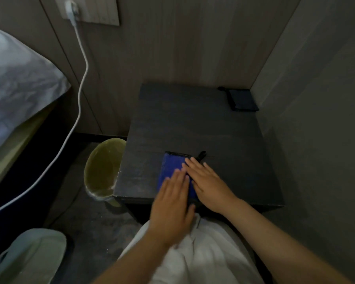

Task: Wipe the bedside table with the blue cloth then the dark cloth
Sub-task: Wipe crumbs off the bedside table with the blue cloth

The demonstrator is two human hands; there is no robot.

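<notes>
Dim wood-panelled walls close in a corner where a black bedside table's worktop (pixel 193 128) stands against the right wall. On that worktop, toward its near edge at about 6 o'clock, lies the blue cloth (pixel 172 171), a folded rectangle with a dark border and a small black loop sticking out at its far right corner. Both hands lie flat on it. The left hand (pixel 171 203) covers the near part of the cloth, fingers (pixel 179 180) straight and held close together, palm down, the heel of the hand past the worktop's front edge. The right hand (pixel 208 186) rests just beside it, on the cloth's right edge, fingers also flat and slightly fanned, tips touching the left hand's fingertips. Neither hand pinches anything.

At the worktop's far right corner, about 1 o'clock, the dark cloth (pixel 242 100) lies folded, well apart from the hands.

At 9 o'clock of the worktop, on the floor, stands a bin with a yellowish liner (pixel 103 169). A white cable (pixel 81 78) hangs from a wall plug, and a pillow (pixel 16 83) lies on the bed at far left.
</notes>
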